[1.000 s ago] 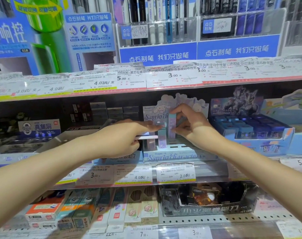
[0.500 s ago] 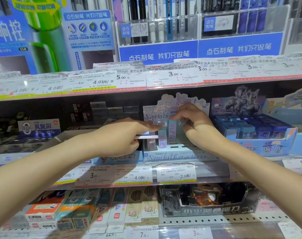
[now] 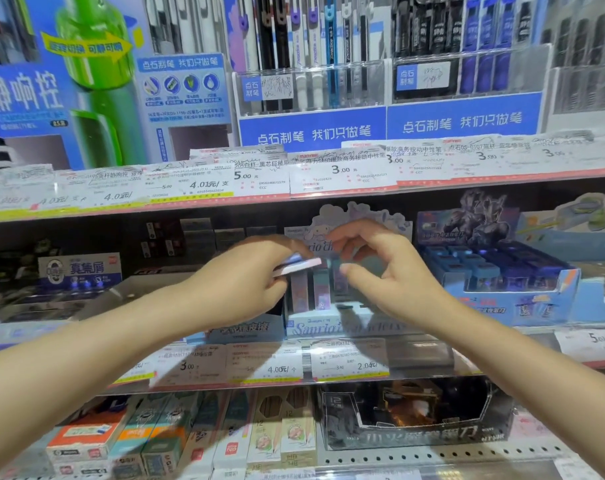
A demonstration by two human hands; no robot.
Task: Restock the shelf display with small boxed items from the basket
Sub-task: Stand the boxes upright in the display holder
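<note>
On the middle shelf stands a pale blue cartoon display box [image 3: 332, 327] holding small pastel boxed items [image 3: 320, 289] upright in a row. My left hand [image 3: 245, 282] is at its left front, gripping a few thin pink and lilac small boxes [image 3: 299, 264] that lie flat and point right. My right hand [image 3: 380, 271] hovers just right of those boxes above the row, fingers curled and apart, holding nothing. The basket is out of view.
A blue robot-themed display box [image 3: 522, 289] sits to the right and a white box with blue lettering [image 3: 79, 271] to the left. Price tags [image 3: 270, 367] line the shelf edge. Pen racks [image 3: 311, 84] stand above; eraser and sharpener boxes [image 3: 412, 420] fill the shelf below.
My right hand has let go of the upright box it pushed into the row and drawn back towards the left hand. The left hand has shifted slightly right with its boxes.
</note>
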